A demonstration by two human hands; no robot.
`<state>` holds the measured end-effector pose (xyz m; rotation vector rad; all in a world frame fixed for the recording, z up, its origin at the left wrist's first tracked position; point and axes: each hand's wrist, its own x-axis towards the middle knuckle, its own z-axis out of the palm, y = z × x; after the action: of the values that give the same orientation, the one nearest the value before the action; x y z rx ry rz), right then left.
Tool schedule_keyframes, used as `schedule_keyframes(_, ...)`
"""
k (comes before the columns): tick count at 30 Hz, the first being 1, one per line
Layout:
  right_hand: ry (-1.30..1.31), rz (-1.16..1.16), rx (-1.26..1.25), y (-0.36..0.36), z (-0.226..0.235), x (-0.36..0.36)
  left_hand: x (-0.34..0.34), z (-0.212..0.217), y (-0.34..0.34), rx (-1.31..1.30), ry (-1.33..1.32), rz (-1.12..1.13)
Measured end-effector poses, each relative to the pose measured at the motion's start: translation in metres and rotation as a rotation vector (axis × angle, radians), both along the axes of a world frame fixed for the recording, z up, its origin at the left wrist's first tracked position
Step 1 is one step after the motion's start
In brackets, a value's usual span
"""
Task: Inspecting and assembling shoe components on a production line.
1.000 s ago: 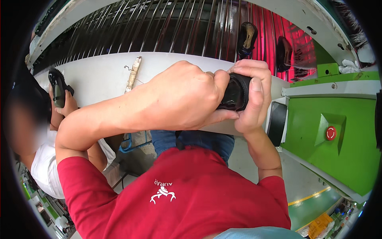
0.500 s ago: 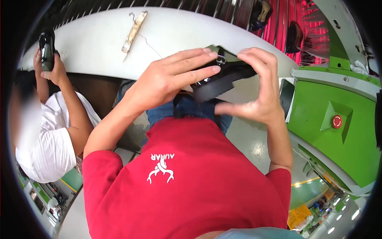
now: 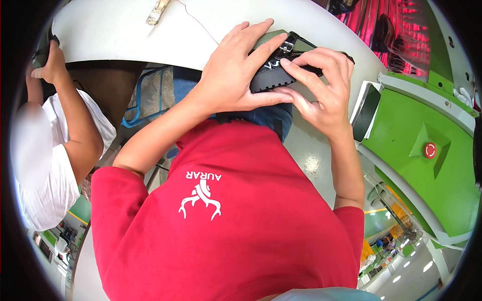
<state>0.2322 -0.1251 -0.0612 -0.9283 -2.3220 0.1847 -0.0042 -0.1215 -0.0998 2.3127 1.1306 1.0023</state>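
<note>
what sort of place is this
Probably a shoe factory or workshop: there's a black buckled shoe being handled, red-lit metal bars, and a green machine with a red push button.

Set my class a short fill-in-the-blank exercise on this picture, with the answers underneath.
The left hand and right hand are both on a black ____.
The round button on the green panel is coloured ____.
A co-worker appears toward the picture's ____ side.
The tabletop is coloured ____.

Missing words: shoe; red; left; white.
</note>
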Motion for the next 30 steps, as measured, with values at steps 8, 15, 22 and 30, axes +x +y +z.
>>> schedule_keyframes(8, -0.083, 0.002, 0.002, -0.008, 0.004, -0.018, -0.003, -0.007, 0.001, 0.008, -0.059, 0.020)
schedule_keyframes(15, -0.021, 0.032, -0.006, 0.001, 0.002, -0.021, -0.007, -0.018, 0.001, 0.038, -0.153, -0.021)
schedule_keyframes(22, 0.011, 0.129, -0.076, 0.020, 0.010, -0.019, -0.003, -0.021, 0.003, 0.072, -0.217, 0.035)
schedule_keyframes(30, -0.002, 0.037, -0.194, 0.027, 0.022, -0.028, 0.002, -0.019, 0.006, 0.146, -0.308, 0.112)
